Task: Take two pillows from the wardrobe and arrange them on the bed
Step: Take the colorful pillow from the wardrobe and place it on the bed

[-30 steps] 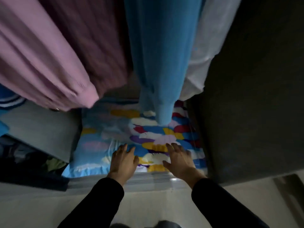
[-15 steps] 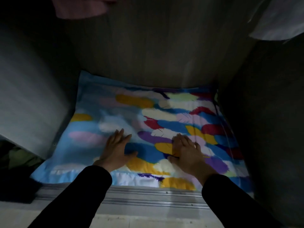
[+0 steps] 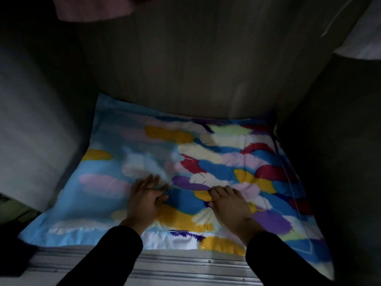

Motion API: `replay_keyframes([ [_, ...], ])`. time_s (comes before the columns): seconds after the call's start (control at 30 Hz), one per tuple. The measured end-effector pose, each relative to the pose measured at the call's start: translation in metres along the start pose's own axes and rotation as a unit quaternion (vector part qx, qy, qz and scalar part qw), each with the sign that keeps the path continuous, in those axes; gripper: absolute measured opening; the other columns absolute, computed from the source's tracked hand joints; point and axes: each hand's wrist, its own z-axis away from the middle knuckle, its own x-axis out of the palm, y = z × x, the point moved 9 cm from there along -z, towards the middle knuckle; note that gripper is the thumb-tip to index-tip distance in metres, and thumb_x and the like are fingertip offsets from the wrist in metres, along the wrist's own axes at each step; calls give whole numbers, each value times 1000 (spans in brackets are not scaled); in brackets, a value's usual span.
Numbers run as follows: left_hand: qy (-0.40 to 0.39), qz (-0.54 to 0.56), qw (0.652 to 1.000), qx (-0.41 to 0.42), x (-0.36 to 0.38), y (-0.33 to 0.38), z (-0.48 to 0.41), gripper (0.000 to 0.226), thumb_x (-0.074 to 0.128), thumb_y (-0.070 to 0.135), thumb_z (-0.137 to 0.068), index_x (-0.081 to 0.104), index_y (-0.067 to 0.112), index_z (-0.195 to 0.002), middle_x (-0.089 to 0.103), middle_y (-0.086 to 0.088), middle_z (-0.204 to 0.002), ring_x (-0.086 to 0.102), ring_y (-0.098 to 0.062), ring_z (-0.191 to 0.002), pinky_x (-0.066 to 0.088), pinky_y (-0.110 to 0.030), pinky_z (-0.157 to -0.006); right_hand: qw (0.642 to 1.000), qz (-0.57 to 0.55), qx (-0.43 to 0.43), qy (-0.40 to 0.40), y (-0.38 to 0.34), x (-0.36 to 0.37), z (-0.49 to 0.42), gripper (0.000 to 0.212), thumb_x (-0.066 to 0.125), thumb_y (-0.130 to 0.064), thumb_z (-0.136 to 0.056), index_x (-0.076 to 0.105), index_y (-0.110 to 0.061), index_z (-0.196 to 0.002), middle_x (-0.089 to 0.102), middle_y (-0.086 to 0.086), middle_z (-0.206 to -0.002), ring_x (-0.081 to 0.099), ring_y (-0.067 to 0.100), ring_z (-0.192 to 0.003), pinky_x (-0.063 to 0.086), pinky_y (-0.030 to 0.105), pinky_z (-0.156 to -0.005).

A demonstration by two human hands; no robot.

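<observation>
A pillow [image 3: 206, 153] in a light-blue cover printed with yellow, red, purple, pink and white feathers lies flat on the wardrobe floor and fills most of it. My left hand [image 3: 144, 200] rests on its near middle, fingers curled into bunched fabric. A little to the right, my right hand [image 3: 229, 204] also presses on the pillow with bent fingertips pinching the cover. Both arms wear black sleeves. A second pillow cannot be told apart here.
The dark wardrobe back wall [image 3: 195, 69] rises just behind the pillow, with a side wall [image 3: 340, 141] at right and a grey panel [image 3: 31, 131] at left. A metal sliding track [image 3: 175, 265] runs along the front. Pink cloth [image 3: 92, 9] and white cloth [image 3: 365, 34] hang above.
The view dropped below the hanging clothes into the wardrobe bottom. Both hands slid further onto the pillow, and their flat fingers have curled into the cover.
</observation>
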Motion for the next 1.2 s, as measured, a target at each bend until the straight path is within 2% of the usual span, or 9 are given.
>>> replay_keyframes([
  [0.1, 34, 54, 997, -37, -9, 6, 2, 31, 50, 26, -76, 75, 17, -92, 71, -7, -112, 59, -25, -116, 29, -35, -101, 1000, -20, 10, 11, -2, -9, -1, 37, 49, -21, -89, 49, -18, -125, 52, 3, -131, 45, 26, -119, 40, 37, -91],
  [0.2, 106, 78, 990, -42, -32, 17, 6, 26, 50, 15, -74, 75, 18, -81, 76, -5, -94, 68, -25, -96, 32, -46, -100, 997, -46, 28, 63, 0, -38, 4, 30, 52, -18, -85, 53, -17, -116, 58, 6, -116, 51, 29, -110, 45, 38, -79],
  [0.3, 163, 120, 978, -41, -66, 30, -1, 25, 49, 16, -80, 74, 14, -83, 76, -8, -89, 69, -25, -86, 27, -49, -105, 988, -67, 42, 135, 2, -86, 12, 20, 56, -14, -83, 58, -14, -103, 62, 11, -100, 58, 33, -96, 47, 38, -61],
  [0.4, 170, 157, 973, -14, -115, 52, -13, 25, 50, 19, -83, 73, 8, -82, 76, -13, -86, 68, -29, -81, 35, -51, -103, 978, -87, 69, 176, 0, -141, 27, 14, 54, -13, -85, 57, -13, -99, 62, 12, -97, 59, 34, -90, 46, 39, -59],
  [0.53, 134, 144, 980, 24, -184, 89, 2, 15, 59, 10, -85, 73, 7, -86, 75, -15, -86, 67, -34, -79, 49, -53, -89, 965, -162, 126, 164, -16, -197, 79, 10, 53, -11, -86, 56, -12, -95, 63, 13, -96, 60, 35, -87, 44, 37, -63],
  [0.7, -5, 136, 990, 19, -256, 128, 28, 19, 56, 24, -90, 69, 14, -79, 73, -13, -82, 66, -32, -76, 53, -44, -69, 947, -216, 204, 125, -47, -260, 151, 6, 50, -10, -84, 54, -12, -88, 64, 14, -94, 61, 37, -81, 38, 35, -58],
  [0.8, -41, 90, 994, 56, -299, 151, 53, 20, 58, 24, -88, 66, 12, -73, 72, -15, -74, 64, -34, -70, 50, -40, -58, 935, -240, 240, 102, -71, -291, 191, 4, 49, -12, -87, 53, -12, -85, 64, 14, -91, 61, 37, -78, 31, 33, -55],
  [1.07, -154, 79, 983, 53, -378, 201, 139, 24, 58, 26, -88, 69, 7, -78, 72, -19, -77, 65, -35, -72, 52, -43, -62, 924, -256, 283, 26, -120, -375, 305, 9, 50, -18, -89, 56, -12, -92, 64, 12, -98, 61, 35, -90, 44, 40, -67],
  [1.2, -197, 103, 973, 51, -409, 244, 188, 23, 59, 24, -89, 72, 7, -80, 71, -21, -73, 63, -34, -67, 41, -34, -56, 930, -216, 297, -8, -125, -422, 369, 16, 51, -26, -90, 58, -15, -100, 65, 10, -106, 61, 34, -97, 45, 38, -67],
])
